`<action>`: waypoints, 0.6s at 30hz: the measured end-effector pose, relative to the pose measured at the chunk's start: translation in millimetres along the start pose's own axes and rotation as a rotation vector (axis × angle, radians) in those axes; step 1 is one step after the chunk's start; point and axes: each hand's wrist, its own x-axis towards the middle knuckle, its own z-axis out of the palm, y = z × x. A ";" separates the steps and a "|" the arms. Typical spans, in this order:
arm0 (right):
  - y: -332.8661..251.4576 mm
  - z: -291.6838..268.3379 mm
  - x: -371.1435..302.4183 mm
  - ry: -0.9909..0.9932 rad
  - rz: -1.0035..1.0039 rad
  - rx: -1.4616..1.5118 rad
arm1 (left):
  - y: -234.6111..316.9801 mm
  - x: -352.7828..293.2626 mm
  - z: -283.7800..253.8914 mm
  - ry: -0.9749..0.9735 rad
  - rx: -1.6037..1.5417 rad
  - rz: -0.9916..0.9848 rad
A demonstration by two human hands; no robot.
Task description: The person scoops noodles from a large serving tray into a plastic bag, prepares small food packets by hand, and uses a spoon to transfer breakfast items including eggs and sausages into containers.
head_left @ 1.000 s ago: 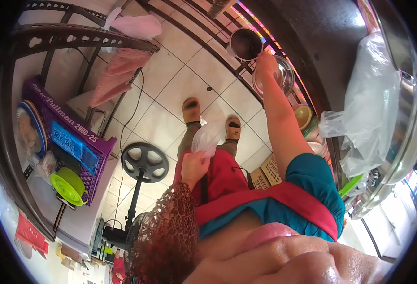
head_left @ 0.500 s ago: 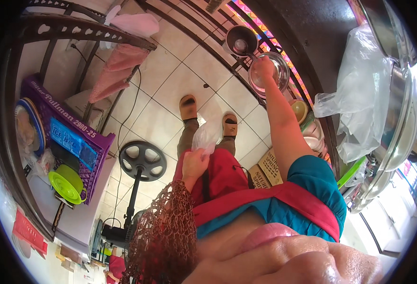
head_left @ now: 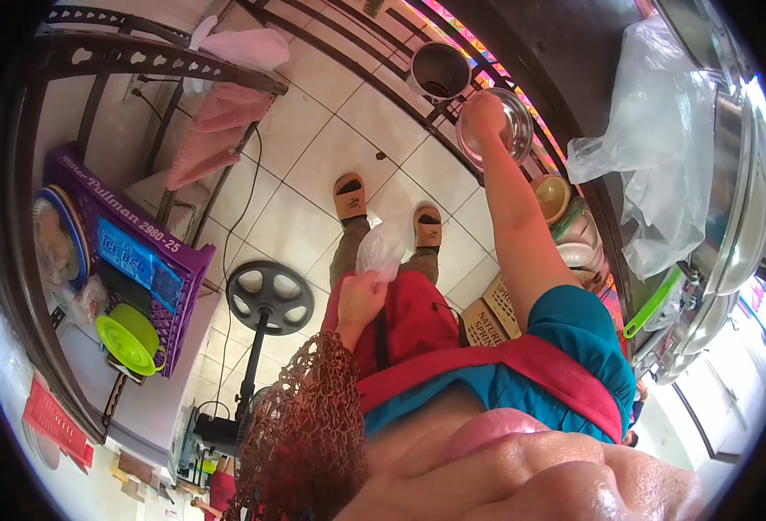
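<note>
My right hand (head_left: 485,113) reaches forward and grips the rim of a shiny steel bowl (head_left: 503,132), which sits by the dark counter edge. Just beyond it stands a dark round pot (head_left: 439,69). My left hand (head_left: 361,298) hangs near my waist, closed on a crumpled clear plastic bag (head_left: 382,248) in front of a red apron. My feet in brown sandals (head_left: 349,196) stand on pale floor tiles below.
A big clear plastic bag (head_left: 661,148) hangs at the right over steel pans (head_left: 730,252). Stacked bowls (head_left: 565,217) and a cardboard box (head_left: 487,313) sit below my arm. A fan base (head_left: 268,297), a purple crate (head_left: 140,260) and a green lid (head_left: 127,339) are at the left.
My right hand stays on the steel bowl with little movement. The view has tilted slightly, so the pot and bowl sit a bit lower in the picture. My left hand still holds the bag.
</note>
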 end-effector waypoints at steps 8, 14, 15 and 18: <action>40.8 9.7 10.9 -0.285 -0.111 0.025 | 4.8 -1.9 -2.5 0.016 -0.011 0.032; 11.6 -53.6 -52.9 0.032 -0.248 -0.050 | 6.3 -10.8 -6.3 0.052 -0.058 0.020; 23.1 -53.5 -61.6 0.155 -0.180 0.046 | 5.3 -12.1 -11.6 0.033 -0.037 0.060; 64.5 -77.8 -88.3 0.038 -0.205 -0.251 | 9.0 -22.5 -24.5 0.052 -0.005 0.116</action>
